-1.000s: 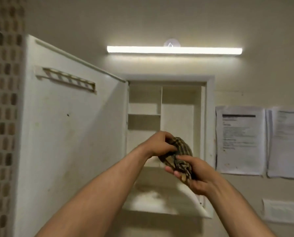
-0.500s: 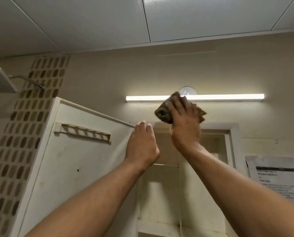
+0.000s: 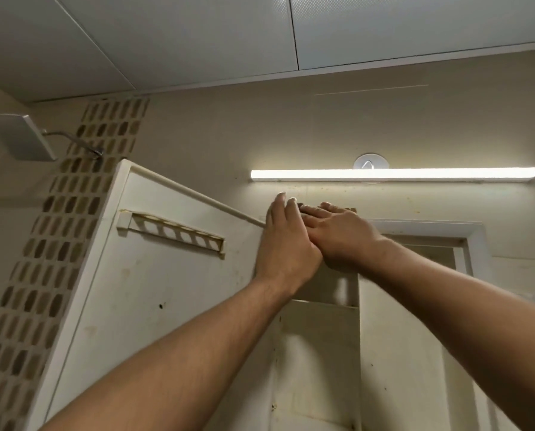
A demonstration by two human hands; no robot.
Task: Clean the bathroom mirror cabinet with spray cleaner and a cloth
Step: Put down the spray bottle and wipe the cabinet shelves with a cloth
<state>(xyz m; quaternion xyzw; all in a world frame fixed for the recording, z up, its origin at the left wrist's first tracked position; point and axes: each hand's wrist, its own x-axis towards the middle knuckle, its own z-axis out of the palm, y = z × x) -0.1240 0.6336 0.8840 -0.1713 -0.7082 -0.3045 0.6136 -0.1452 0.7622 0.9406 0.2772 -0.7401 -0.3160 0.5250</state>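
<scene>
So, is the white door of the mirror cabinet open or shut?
Open: the white cabinet door stands swung out to the left, and the cabinet's inner shelf shows.

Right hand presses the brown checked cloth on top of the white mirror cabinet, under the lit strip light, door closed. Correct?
No: the head view shows the white cabinet door swung open to the left. Otherwise right: the right hand presses the brown checked cloth on top of the white mirror cabinet, under the lit strip light.
</scene>
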